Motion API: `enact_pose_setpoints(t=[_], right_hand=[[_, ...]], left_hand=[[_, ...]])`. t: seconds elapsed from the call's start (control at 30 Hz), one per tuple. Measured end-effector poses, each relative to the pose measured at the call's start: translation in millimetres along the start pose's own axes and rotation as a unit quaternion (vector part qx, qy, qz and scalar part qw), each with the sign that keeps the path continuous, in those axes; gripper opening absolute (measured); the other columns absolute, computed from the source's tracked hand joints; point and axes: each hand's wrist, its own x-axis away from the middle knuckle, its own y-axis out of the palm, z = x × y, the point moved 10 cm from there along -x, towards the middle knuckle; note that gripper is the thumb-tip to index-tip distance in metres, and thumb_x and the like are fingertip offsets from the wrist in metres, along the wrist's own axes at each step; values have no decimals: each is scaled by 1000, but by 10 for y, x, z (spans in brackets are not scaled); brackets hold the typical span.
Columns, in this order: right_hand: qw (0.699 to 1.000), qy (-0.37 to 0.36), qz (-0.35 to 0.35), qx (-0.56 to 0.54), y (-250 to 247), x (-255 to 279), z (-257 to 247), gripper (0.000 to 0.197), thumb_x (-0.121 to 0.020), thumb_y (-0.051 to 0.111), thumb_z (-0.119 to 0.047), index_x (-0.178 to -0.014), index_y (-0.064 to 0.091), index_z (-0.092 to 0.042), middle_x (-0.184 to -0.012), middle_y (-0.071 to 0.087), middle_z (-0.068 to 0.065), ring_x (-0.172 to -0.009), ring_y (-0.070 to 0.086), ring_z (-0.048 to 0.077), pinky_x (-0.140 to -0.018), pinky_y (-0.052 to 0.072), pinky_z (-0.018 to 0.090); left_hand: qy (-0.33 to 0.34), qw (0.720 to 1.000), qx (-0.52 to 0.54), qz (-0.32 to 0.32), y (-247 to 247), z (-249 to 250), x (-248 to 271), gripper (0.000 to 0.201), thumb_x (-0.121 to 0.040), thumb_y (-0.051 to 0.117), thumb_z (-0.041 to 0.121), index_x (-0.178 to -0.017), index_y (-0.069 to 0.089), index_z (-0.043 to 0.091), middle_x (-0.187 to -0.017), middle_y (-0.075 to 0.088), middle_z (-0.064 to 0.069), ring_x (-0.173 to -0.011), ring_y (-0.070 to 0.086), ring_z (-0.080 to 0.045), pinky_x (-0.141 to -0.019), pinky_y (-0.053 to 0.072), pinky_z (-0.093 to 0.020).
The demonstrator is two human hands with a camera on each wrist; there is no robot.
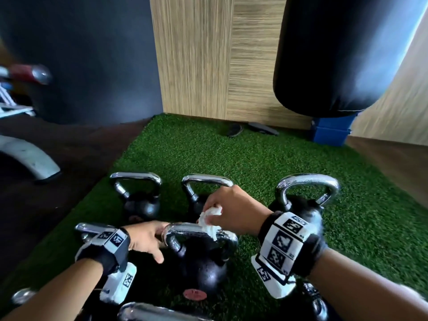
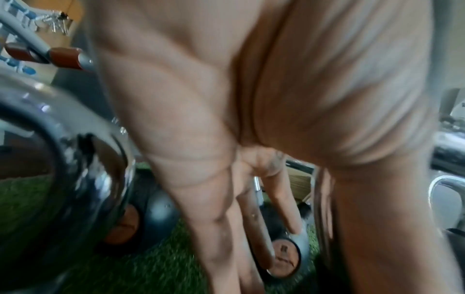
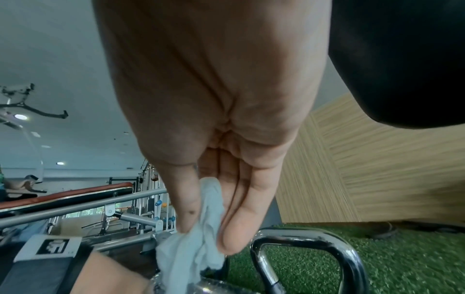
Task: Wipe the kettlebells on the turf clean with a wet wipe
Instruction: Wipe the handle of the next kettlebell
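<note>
From the head view, your right hand [image 1: 234, 210] pinches the bunched wet wipe [image 1: 209, 220] and lays its trailing end on the chrome handle [image 1: 199, 230] of the near kettlebell [image 1: 203, 267], which stands upright on the turf [image 1: 266, 163] just below the picture's centre; holding the wipe bunched probably keeps a thick damp pad against the round bar. Your left hand [image 1: 144, 237] comes in from 9 o'clock with fingers fairly straight and spread, its tips at the handle's left corner, most likely to steady the bell while you rub. Three more kettlebells stand at 11 o'clock [image 1: 139, 200], 12 o'clock [image 1: 196, 195] and 2 o'clock [image 1: 303, 205] of it, with further handles at the frame's bottom edge, so much wiping seems left. A black punching bag [image 1: 335, 54] hangs at upper right. From the left wrist, your fingers [image 2: 226, 228] stretch long and loosely apart, holding nothing, above brown-capped bells on the green; whether they touch metal here I cannot tell. From the right wrist, thumb and fingertips [image 3: 234, 236] close on the pale wipe [image 3: 191, 252], which hangs down to the shiny handle [image 3: 309, 238] at 6 o'clock.
</note>
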Motion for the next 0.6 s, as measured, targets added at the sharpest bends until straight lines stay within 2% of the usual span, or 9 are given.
enact_pose_setpoints(t=[0.07, 0.13, 0.17, 0.23, 0.27, 0.3, 0.4, 0.53, 0.6], right_hand=[[1000, 8, 11, -12, 11, 36, 26, 18, -90, 68, -22, -103, 77, -15, -105, 76, -1, -90, 72, 11, -80, 61, 28], [999, 22, 29, -15, 21, 62, 61, 16, -90, 68, -20, -101, 78, -14, -103, 76, 0, -89, 72, 11, -81, 61, 27], [998, 31, 43, -16, 19, 75, 77, 15, -90, 68, -19, -99, 78, -15, -102, 77, 0, -89, 72, 11, -80, 60, 27], [997, 41, 67, -16, 33, 94, 56, 13, -89, 70, -19, -97, 79, -16, -100, 77, 0, -87, 72, 11, -78, 59, 22], [996, 41, 73, -13, 60, 94, 24, 12, -88, 72, -19, -98, 79, -16, -101, 77, 0, -85, 72, 10, -76, 58, 20], [996, 41, 74, -9, 95, 85, -12, 13, -88, 74, -20, -100, 79, -17, -103, 77, 0, -86, 72, 10, -77, 57, 19], [997, 49, 59, 4, 256, 37, -94, 19, -87, 75, -21, -106, 77, -16, -111, 75, -2, -95, 71, 10, -88, 55, 20], [995, 67, 45, 65, 400, 10, -125, 17, -91, 70, -13, -108, 73, -12, -112, 70, 2, -101, 68, 15, -88, 51, 19], [990, 92, 42, 97, 400, 62, -50, 14, -90, 68, -5, -103, 72, -7, -105, 72, 6, -94, 71, 19, -86, 58, 28]], left_hand=[[-9, 1000, 6, -5, 147, -75, 20, 67, -58, 97, 18, -114, 65, 38, -120, 71, 19, -109, 66, 3, -96, 52, -18], [-2, 999, -31, 29, 231, -121, -21, 88, -47, 97, 55, -126, 59, 41, -136, 59, 21, -127, 55, -2, -114, 41, -26], [12, 998, -33, 53, 248, -108, -46, 100, -42, 91, 71, -132, 54, 45, -137, 55, 26, -130, 51, -1, -116, 37, -23], [63, 995, -7, 81, 309, 2, -85, 97, -38, 80, 86, -127, 48, 61, -130, 51, 43, -130, 46, 9, -108, 31, -5], [84, 993, 4, 87, 348, 54, -97, 90, -42, 79, 86, -123, 46, 66, -128, 46, 51, -131, 42, 13, -102, 26, 3], [100, 990, 13, 94, 391, 93, -103, 88, -46, 81, 81, -125, 44, 66, -131, 42, 52, -133, 38, 13, -103, 22, 5], [130, 984, 29, 119, 453, 112, -131, 100, -55, 86, 68, -144, 48, 45, -150, 39, 29, -143, 32, 5, -121, 21, -17], [132, 982, 53, 122, 465, 75, -153, 104, -50, 86, 73, -143, 49, 44, -147, 41, 31, -141, 33, 7, -115, 19, -14], [131, 980, 72, 131, 464, 53, -143, 110, -43, 84, 80, -142, 49, 46, -142, 41, 35, -139, 36, 7, -113, 20, -12]])
